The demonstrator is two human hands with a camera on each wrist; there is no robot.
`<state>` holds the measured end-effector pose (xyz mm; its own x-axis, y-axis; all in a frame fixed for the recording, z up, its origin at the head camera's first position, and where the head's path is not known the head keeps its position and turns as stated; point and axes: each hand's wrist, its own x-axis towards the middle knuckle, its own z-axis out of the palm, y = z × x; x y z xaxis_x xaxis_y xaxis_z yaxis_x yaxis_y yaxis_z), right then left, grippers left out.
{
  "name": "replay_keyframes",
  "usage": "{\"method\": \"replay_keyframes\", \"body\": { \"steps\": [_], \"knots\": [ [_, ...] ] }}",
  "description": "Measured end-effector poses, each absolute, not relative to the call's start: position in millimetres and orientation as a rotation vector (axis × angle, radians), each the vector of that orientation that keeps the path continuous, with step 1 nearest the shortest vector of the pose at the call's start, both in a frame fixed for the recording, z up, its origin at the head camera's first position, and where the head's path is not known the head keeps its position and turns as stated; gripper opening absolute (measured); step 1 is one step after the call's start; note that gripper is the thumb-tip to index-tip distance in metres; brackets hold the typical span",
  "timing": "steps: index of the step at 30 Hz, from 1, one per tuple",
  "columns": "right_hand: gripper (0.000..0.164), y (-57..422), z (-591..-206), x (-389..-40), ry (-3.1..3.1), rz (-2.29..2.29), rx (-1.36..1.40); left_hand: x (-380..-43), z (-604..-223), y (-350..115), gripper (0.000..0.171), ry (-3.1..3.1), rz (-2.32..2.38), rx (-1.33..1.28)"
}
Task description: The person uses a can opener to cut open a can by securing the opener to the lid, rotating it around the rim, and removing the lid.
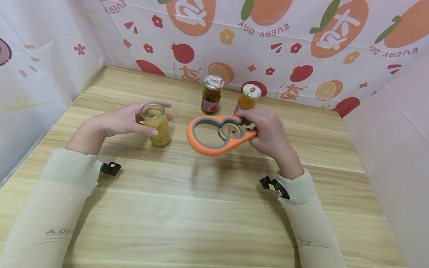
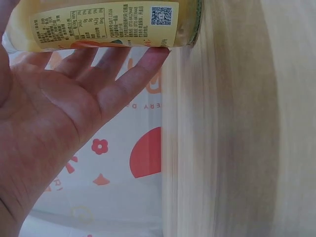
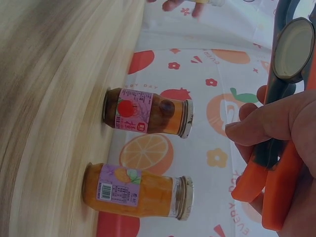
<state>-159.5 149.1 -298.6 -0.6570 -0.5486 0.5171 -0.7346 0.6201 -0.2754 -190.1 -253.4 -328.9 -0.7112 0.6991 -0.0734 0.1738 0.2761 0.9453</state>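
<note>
An uncapped glass jar (image 1: 159, 128) of yellow contents stands upright at the left of the table. My left hand (image 1: 125, 118) holds it loosely, thumb across the near side and fingers behind; its label (image 2: 103, 24) shows in the left wrist view. In my right hand (image 1: 270, 130) are the handles of an orange and grey jar opener (image 1: 209, 150), raised above the table. A gold lid (image 1: 229, 131) sits between the opener's arms, and its pale underside shows in the right wrist view.
Two capped jars stand near the back edge: a dark brown one (image 1: 211, 97) and an orange one (image 1: 247, 101), partly hidden behind the right hand in the head view. A printed curtain (image 1: 207, 44) hangs behind the wooden table (image 1: 187, 216).
</note>
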Motion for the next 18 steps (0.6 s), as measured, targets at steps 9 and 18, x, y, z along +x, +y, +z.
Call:
{"method": "replay_keyframes", "body": {
  "steps": [9,18],
  "knots": [
    [0.051,148,-299,-157,-2.447,0.666,1.029,-186,-315,-245,0.082,1.942,1.931,0.842],
    [0.049,146,-297,-153,-2.419,0.669,1.043,-152,-266,-198,0.039,1.644,3.076,0.715]
  ]
}}
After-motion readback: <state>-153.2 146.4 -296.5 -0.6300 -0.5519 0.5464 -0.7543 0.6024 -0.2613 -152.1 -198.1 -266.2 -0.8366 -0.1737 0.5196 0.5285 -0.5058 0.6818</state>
